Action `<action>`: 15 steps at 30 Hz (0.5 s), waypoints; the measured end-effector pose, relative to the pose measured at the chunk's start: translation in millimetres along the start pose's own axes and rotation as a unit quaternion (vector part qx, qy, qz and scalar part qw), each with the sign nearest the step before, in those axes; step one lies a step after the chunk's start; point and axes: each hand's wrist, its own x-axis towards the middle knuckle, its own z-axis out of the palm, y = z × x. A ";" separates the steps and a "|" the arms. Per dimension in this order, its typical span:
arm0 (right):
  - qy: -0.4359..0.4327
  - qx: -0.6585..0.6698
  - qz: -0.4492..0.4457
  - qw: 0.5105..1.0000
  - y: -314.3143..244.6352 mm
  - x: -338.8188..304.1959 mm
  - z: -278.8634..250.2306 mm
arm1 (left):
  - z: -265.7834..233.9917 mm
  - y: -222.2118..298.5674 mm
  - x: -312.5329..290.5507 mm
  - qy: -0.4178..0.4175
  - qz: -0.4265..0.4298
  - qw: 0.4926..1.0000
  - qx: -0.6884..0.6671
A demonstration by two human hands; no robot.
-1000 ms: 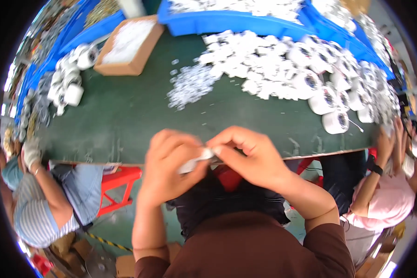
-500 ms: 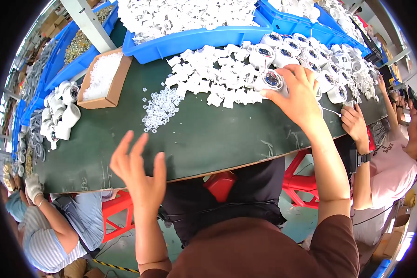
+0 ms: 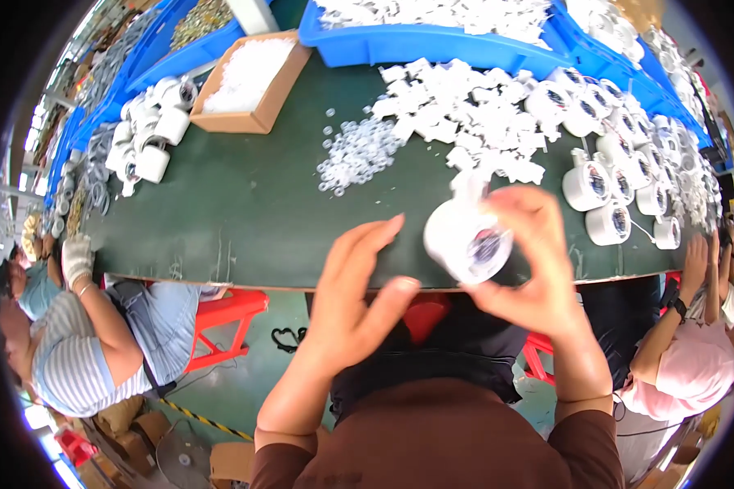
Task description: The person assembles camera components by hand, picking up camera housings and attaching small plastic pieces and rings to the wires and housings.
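Observation:
Between the thumb and fingers of my right hand [image 3: 534, 261] is a white round camera housing [image 3: 457, 236], its dark lens face with small LEDs turned toward the right. It is lifted above the green table [image 3: 245, 220] near the front edge and slightly blurred. My left hand [image 3: 355, 297] hovers just left of it, fingers apart and holding nothing. Beyond the hands lie a pile of small translucent washers [image 3: 355, 155] and a heap of white plastic pieces [image 3: 457, 110]. More white camera housings [image 3: 589, 186] stand in a group to the right.
A cardboard box [image 3: 245, 118] of whitish small parts stands at the back left, beside another cluster of white housings [image 3: 151, 130]. Blue bins [image 3: 432, 50] line the far edge. Co-workers sit left and right; a gloved hand [image 3: 77, 259] rests at the left edge. Red stools [image 3: 220, 326] stand below.
My right hand has brought a camera housing from the group at the right back toward me. My left hand has moved rightward, close to it. The view has shifted.

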 end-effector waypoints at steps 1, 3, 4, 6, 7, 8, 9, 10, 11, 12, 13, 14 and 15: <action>-0.026 0.049 0.009 0.998 -4.2 -5.4 13.5 | 3.4 -1.4 1.5 -0.010 0.033 0.999 -0.025; -0.044 0.009 -0.027 0.999 -8.4 -6.5 38.7 | 10.7 3.6 6.4 -0.008 0.036 0.998 -0.057; -0.047 -0.005 -0.050 0.998 -5.8 -5.5 44.9 | 12.3 1.4 6.7 -0.001 0.015 0.999 -0.039; -0.051 -0.015 -0.073 0.996 -6.7 -4.7 52.7 | 12.5 -1.5 1.9 0.027 -0.020 0.999 -0.037; -0.030 0.145 0.009 0.989 -10.3 -6.5 54.1 | 11.3 -3.7 0.6 0.028 -0.023 0.999 -0.037; -0.007 0.299 0.092 0.950 -13.1 -6.9 53.9 | 9.5 -6.0 -0.1 0.035 0.013 0.999 -0.002; -0.039 0.300 0.130 0.944 -9.8 -4.2 45.5 | 8.8 -7.4 -0.5 0.042 0.050 0.997 0.033; -0.044 0.329 0.161 0.930 -11.8 3.5 40.7 | 9.2 -2.7 -0.9 0.047 0.048 0.997 0.036; -0.048 0.357 0.192 0.913 -13.2 10.4 37.4 | 9.9 -0.2 -0.4 0.047 0.048 0.997 0.034; -0.021 0.390 0.189 0.901 -15.9 15.5 41.4 | 10.6 1.7 0.1 0.049 0.056 0.995 0.065; -0.014 0.394 0.198 0.898 -20.7 18.7 40.8 | 11.6 3.6 0.5 0.052 0.065 0.992 0.097; -0.025 0.417 0.175 0.891 -21.1 18.7 42.2 | 13.0 4.9 1.2 0.054 0.065 0.992 0.095; -0.035 0.441 0.152 0.884 -21.0 18.4 43.1 | 14.5 6.0 2.3 0.060 0.056 0.993 0.089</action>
